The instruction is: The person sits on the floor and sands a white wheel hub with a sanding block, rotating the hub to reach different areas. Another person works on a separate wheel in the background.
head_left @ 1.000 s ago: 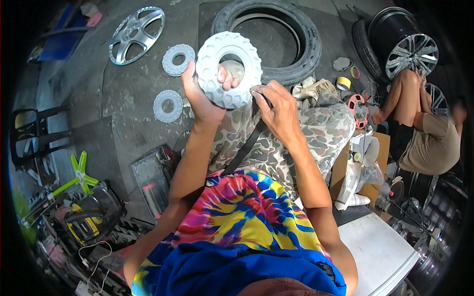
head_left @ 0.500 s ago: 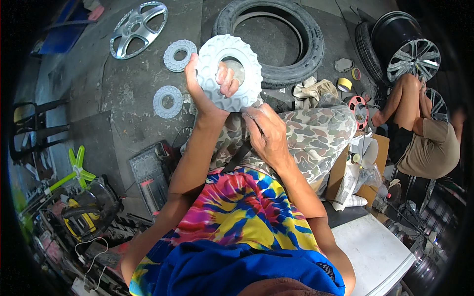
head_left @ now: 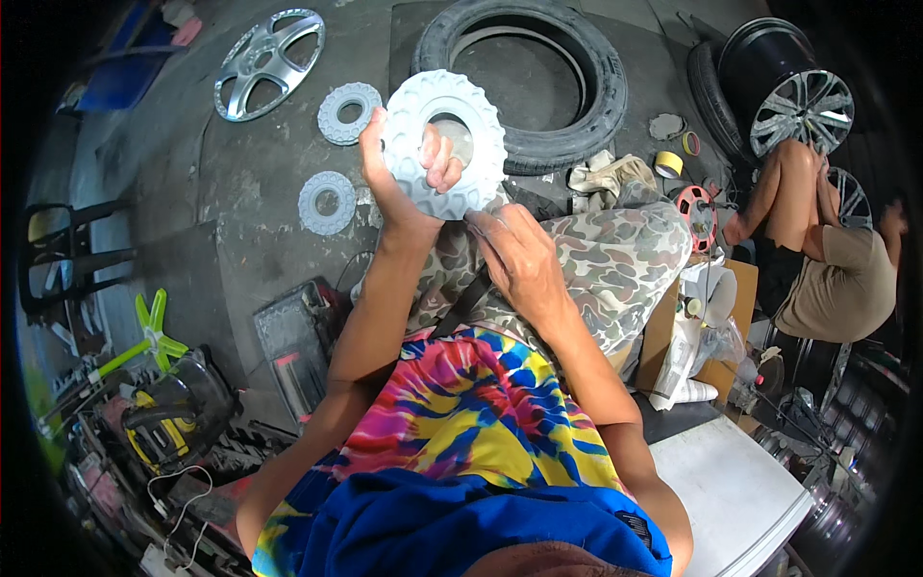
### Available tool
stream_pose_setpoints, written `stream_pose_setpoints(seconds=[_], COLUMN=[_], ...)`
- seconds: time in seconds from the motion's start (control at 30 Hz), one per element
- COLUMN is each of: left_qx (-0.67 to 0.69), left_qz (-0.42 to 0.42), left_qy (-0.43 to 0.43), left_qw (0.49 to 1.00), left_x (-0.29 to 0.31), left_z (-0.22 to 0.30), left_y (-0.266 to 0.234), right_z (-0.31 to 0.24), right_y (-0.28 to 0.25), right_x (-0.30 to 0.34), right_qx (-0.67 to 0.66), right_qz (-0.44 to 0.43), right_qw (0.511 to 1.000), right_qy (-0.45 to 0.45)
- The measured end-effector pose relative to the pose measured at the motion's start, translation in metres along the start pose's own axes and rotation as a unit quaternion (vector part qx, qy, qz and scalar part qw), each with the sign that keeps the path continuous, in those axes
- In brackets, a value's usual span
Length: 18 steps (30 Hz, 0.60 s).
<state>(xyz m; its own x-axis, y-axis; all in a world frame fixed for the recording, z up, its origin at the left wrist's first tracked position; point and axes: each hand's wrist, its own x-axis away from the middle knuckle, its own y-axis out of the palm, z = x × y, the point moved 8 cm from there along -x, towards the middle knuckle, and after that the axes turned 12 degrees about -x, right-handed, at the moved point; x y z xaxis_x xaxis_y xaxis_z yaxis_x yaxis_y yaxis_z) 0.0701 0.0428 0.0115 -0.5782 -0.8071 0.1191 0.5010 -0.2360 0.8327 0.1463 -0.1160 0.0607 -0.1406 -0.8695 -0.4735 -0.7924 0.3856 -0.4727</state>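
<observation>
A pale grey ring (head_left: pixel 481 144) with a scalloped, lumpy rim, like a small moulded tyre, is held up in front of me. My left hand (head_left: pixel 399 207) grips its left side, the thumb along the outer edge and the fingers curling through the centre hole. At the ring's lower edge my right hand (head_left: pixel 519 252) is closed in a pinch against the rim; whatever lies between its fingertips is too small to make out. Two smaller grey rings lie on the floor to the left, an upper ring (head_left: pixel 330 115) and a lower ring (head_left: pixel 310 203).
Beyond the ring lies a large black tyre (head_left: pixel 586 106); a silver wheel cover (head_left: pixel 231 94) is at far left. To the right sit a yellow tape roll (head_left: pixel 669 163), a cardboard box (head_left: pixel 660 322) and a person (head_left: pixel 836 279) beside a wheel rim (head_left: pixel 803 113). Tools (head_left: pixel 163 433) crowd the lower left.
The view has shifted very slightly. The ring stays in my left hand at nearly the same place, and my right hand remains at its lower edge with a small finger movement.
</observation>
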Motion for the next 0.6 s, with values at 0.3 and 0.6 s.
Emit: stream_pose_setpoints(seconds=[0.3, 0.6], left_qx=[-0.045, -0.102], left_qz=[-0.030, 0.022], left_qy=[0.022, -0.001], left_qw=[0.998, 0.995], left_x=[0.004, 0.005], left_z=[0.000, 0.002], left_y=[-0.002, 0.006], right_z=[0.017, 0.014], right_y=[-0.020, 0.002], right_x=[0.010, -0.020], right_qx=[-0.052, -0.148], right_qz=[0.017, -0.013], right_qw=[0.992, 0.986], right_qy=[0.112, 0.073])
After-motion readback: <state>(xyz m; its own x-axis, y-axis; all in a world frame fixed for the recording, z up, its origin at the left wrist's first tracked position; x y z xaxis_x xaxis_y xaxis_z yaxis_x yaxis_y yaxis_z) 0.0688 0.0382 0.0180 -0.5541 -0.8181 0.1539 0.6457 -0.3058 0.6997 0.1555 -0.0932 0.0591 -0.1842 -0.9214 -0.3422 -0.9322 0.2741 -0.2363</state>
